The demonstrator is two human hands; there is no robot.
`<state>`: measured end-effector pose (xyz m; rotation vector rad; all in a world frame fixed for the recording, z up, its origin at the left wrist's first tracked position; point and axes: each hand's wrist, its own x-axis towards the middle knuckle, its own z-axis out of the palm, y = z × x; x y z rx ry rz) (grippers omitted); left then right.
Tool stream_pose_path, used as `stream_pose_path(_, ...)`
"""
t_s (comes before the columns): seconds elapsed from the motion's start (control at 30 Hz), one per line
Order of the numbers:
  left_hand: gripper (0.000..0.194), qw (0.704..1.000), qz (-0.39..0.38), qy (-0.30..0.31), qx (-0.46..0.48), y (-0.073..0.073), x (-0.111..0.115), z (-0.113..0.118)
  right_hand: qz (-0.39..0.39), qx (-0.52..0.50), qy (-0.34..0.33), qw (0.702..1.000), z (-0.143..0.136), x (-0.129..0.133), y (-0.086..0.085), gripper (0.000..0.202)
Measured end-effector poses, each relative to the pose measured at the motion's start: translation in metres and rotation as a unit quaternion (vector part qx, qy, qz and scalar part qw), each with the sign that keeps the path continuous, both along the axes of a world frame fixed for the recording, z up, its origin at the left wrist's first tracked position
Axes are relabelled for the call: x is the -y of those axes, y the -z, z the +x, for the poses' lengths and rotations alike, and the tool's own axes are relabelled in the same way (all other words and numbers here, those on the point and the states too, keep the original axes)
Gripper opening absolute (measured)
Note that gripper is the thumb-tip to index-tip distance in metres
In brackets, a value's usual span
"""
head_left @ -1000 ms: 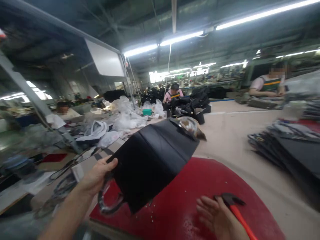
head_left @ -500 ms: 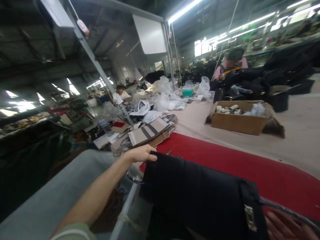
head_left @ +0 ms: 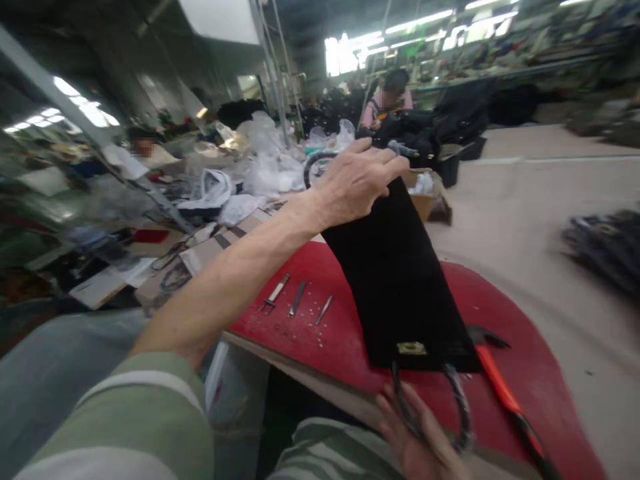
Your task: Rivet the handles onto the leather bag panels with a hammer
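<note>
My left hand [head_left: 363, 177] is closed on the far end of a long black bag piece [head_left: 403, 280], holding that end raised over the red work surface [head_left: 520, 347]. A dark handle loop [head_left: 313, 167] shows beside the wrist. The near end of the bag piece bears a gold metal clasp [head_left: 411, 348] and a second handle [head_left: 460, 407] in clear wrap. Below that end, my right hand [head_left: 417, 437] has one leg of the near handle between its fingers and thumb. A hammer with an orange-red handle [head_left: 500, 380] lies to the right, its head partly against the black piece.
Small hand tools [head_left: 296, 298] and white bits lie on the red surface at left. Beyond are plastic wrapping [head_left: 270, 160], a cardboard box [head_left: 425, 200] and a dark pile [head_left: 607, 247]. A metal post [head_left: 100, 133] slants at left. A co-worker [head_left: 390, 100] sits at the back.
The view has swung right and down. The bag piece has turned from lying sideways to lengthwise, its clasp end now towards me. My left hand has moved up and right; the tools and hammer now show.
</note>
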<state>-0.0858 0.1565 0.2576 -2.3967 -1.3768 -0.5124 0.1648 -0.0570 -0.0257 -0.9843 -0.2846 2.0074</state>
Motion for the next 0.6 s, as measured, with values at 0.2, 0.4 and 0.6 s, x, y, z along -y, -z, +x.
stream_pose_path(0.2, 0.025, 0.99, -0.068, -0.028, 0.121, 0.135, 0.022, 0.011, -0.074, -0.077, 0.015, 0.994, -0.025, 0.014, -0.012, 0.048)
stream_pose_path(0.4, 0.024, 0.896, -0.252, -0.321, 0.175, 0.218, 0.091, -0.059, -0.098, -0.1, -0.012, 0.99, -0.015, 0.012, -0.01, 0.06)
stream_pose_path(0.6, 0.024, 0.845, -0.287, -0.407, 0.196, 0.236, 0.128, -0.09, -0.11, -0.091, -0.045, 0.989, -0.01, 0.015, 0.005, 0.056)
